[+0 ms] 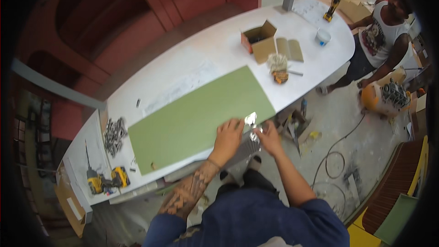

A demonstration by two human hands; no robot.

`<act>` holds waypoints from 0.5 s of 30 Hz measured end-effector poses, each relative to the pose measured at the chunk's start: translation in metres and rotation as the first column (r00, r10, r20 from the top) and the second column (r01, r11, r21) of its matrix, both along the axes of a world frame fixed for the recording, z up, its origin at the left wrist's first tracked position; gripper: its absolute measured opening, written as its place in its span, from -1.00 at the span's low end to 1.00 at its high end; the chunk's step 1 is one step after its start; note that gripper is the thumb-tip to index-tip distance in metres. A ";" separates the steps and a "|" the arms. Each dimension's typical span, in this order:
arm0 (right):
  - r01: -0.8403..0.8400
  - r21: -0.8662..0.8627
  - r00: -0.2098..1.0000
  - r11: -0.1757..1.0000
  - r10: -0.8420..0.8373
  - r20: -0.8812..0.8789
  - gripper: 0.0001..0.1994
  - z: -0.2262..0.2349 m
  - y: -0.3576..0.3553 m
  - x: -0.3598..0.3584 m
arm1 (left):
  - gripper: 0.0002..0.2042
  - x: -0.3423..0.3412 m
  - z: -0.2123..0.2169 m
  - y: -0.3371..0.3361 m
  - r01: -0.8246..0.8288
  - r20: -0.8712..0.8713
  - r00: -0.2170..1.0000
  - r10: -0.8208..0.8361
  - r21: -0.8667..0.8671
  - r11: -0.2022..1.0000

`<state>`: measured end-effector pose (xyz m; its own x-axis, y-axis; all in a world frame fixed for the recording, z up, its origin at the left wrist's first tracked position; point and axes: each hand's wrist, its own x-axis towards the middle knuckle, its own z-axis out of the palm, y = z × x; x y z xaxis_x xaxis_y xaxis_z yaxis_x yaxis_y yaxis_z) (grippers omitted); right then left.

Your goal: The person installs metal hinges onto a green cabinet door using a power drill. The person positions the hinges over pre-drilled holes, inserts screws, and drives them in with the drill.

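The right hand [270, 138] has its fingers around a shiny metal piece [251, 119] at the near edge of a green panel [201, 119], toward its right end. The left hand [230, 135] lies on the panel beside it; whether those fingers grip anything, I cannot tell. Left on the desk [315, 71], a metal pile [114, 137]; farther right, an open box [248, 45].

Metal fitting [250, 119] at my fingers [233, 123] is super shiny, basically mirror-glossy. The green panel [196, 119] looks smooth and pretty matt. Loose hardware [114, 136] has that bright metal gleam too. Counter [315, 66]'s smooth white, the open box [265, 51] is plain matt cardboard, drill [95, 183]'s partly yellow plastic, my navy shirt [256, 219]'s matt cloth.
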<state>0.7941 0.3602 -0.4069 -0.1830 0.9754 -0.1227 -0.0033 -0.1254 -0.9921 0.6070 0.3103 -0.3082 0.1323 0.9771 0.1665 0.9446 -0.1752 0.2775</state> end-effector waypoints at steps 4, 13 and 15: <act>-0.028 -0.173 0.990 0.984 0.052 0.131 -0.26 0.032 0.019 -0.007 | -0.42 -0.018 0.006 0.011 0.034 0.110 0.994 -0.029 -0.046 0.998; -0.014 -0.257 0.984 0.966 0.059 0.168 -0.17 0.040 0.020 -0.005 | -0.62 -0.102 0.019 -0.158 -0.484 0.697 0.657 0.287 0.098 0.870; -0.002 -0.229 0.983 0.974 0.043 0.177 -0.16 0.036 0.021 -0.005 | -0.57 -0.152 -0.004 -0.229 -0.800 0.847 0.384 0.368 0.106 0.591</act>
